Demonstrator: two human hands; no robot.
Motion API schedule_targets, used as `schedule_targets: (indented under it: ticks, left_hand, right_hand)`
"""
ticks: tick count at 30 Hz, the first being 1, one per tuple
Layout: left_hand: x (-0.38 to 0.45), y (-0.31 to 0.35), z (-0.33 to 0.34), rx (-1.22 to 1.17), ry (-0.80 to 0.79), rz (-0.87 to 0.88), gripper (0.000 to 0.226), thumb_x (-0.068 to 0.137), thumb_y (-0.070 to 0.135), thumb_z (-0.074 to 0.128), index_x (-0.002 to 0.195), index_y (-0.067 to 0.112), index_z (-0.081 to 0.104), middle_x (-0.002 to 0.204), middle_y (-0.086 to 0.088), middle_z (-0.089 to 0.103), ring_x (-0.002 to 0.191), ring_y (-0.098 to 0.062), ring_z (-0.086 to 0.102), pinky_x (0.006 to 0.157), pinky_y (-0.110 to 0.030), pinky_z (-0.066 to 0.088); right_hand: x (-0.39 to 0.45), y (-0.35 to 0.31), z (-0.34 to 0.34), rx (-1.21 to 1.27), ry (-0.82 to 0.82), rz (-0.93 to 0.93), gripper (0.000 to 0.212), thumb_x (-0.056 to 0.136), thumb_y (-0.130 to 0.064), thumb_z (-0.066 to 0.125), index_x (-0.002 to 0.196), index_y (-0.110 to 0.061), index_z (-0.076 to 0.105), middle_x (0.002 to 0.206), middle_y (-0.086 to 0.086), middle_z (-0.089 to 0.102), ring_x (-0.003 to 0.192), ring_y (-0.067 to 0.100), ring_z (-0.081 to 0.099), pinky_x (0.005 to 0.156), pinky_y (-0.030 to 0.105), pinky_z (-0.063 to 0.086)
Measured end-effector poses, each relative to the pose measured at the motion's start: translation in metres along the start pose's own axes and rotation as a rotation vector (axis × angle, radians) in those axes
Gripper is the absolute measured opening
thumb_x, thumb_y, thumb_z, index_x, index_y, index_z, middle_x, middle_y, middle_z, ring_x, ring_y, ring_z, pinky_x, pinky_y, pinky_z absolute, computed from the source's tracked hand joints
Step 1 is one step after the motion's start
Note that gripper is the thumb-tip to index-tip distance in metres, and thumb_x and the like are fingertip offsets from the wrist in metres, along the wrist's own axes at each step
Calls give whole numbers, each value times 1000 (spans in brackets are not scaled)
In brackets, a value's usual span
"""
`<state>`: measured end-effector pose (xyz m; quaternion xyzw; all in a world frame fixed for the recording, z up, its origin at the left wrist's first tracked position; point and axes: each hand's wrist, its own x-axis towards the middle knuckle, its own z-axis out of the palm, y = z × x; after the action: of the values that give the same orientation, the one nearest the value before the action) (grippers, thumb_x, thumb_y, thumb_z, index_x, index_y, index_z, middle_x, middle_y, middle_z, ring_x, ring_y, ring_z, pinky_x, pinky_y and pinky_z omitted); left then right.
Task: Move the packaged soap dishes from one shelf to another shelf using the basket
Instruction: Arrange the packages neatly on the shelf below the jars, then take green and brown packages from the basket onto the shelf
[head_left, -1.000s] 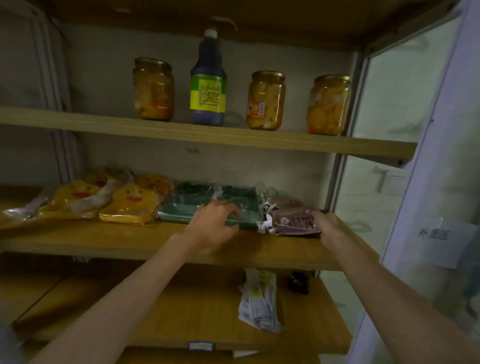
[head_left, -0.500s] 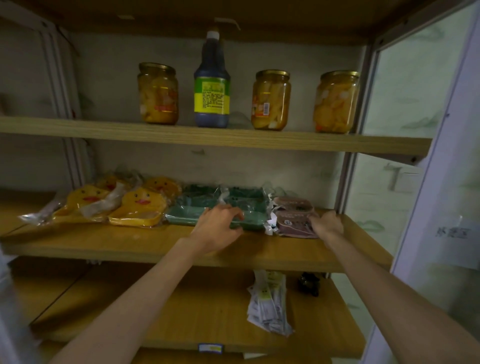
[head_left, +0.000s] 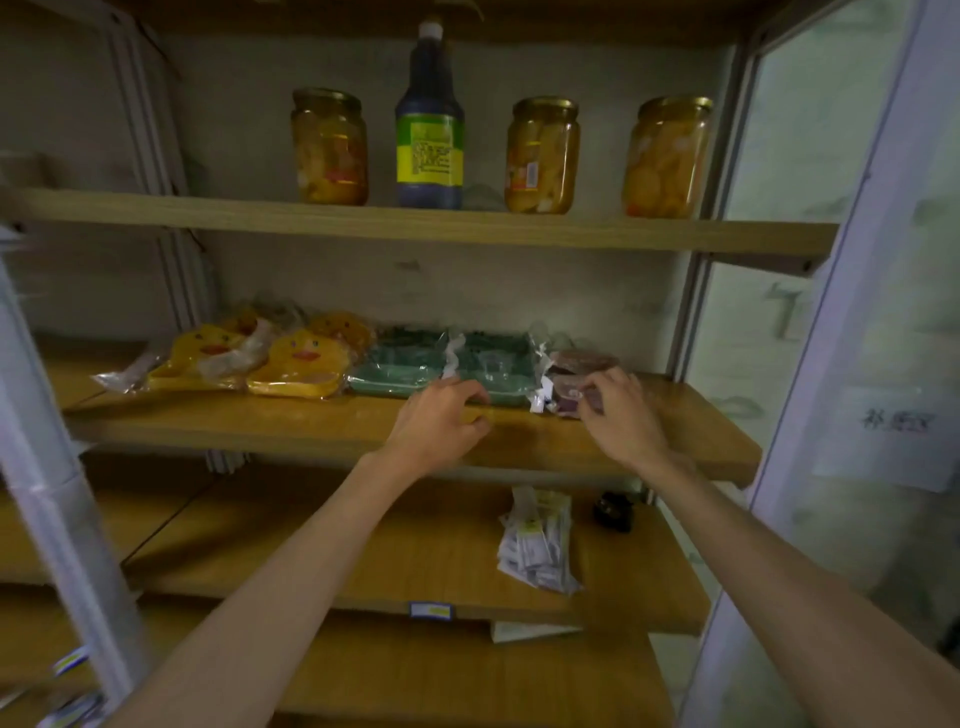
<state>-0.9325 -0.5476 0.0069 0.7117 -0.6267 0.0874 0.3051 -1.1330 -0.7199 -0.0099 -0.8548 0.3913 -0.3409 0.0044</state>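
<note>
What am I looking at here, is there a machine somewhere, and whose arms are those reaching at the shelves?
No machine: a person wears a camera on the head, so this single view looks forward and down along their own bare arms. On the wooden middle shelf lie soap dishes in clear plastic wrap: yellow duck-shaped ones, green rectangular ones and a purple-brown one. The left hand reaches at the green packs with curled fingers; whether it grips one is unclear. The right hand pinches the purple-brown pack. Above stand three glass jars of yellow fruit and a dark bottle. No basket shows.
</note>
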Motion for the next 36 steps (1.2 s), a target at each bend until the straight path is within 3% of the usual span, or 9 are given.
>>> schedule_targets:
  ticks: [2,8,14,18,22,25,30,36]
  left_hand:
    - [-12,3,4,-46,14,-12,27,92,32,67,119,30,64,118,8,64,102,-11,61,82,-34,55]
    - [-58,8,13,-98,12,-1,32,90,29,66,122,29,63,121,7,60,107,-17,59,84,-38,53]
    - [-110,-5,27,-56,-121,-29,38,90,33,63,128,28,61,125,2,58,112,-22,59,88,-41,52]
    - [-142,-17,45,-24,-235,-51,39,90,31,60,129,32,60,128,1,56,115,-25,57,90,-40,50]
    - [-178,-19,69,-20,-378,-85,40,93,37,58,132,34,58,139,1,53,126,-27,53,95,-42,46]
    - [-203,-22,94,-49,-406,-111,36,93,40,58,128,31,64,130,2,59,117,-25,58,92,-40,50]
    - [-252,-28,161,-17,-492,-149,42,89,49,60,129,36,61,133,4,56,122,-24,56,98,-40,46]
    - [-353,-63,290,-45,-568,-290,37,92,45,60,126,32,62,131,3,59,112,-22,61,98,-42,50]
  right_hand:
    - [-23,-17,2,8,68,-55,21,95,-25,60,115,-22,67,117,-3,57,116,15,51,96,28,39]
    - [-86,-57,3,80,101,-93,10,91,-18,63,101,-18,64,104,-4,54,102,14,51,85,27,41]
    - [-148,-72,25,41,-70,16,9,92,-22,62,101,-19,63,103,-2,53,94,19,59,78,33,48]
    - [-195,-77,45,30,-243,79,16,96,-24,57,110,-22,63,104,-8,49,99,20,60,80,32,43]
    - [-242,-67,67,-1,-435,143,25,95,-28,59,120,-25,62,124,-7,57,111,20,61,87,36,48]
    - [-275,-49,88,-9,-562,197,25,95,-31,58,120,-27,61,125,-4,62,110,21,62,87,38,53]
    - [-339,-13,140,7,-742,321,39,98,-36,57,136,-28,54,125,-1,64,115,24,61,88,38,54]
    - [-454,35,241,79,-810,413,35,96,-34,57,131,-28,56,125,-3,65,111,21,63,91,40,55]
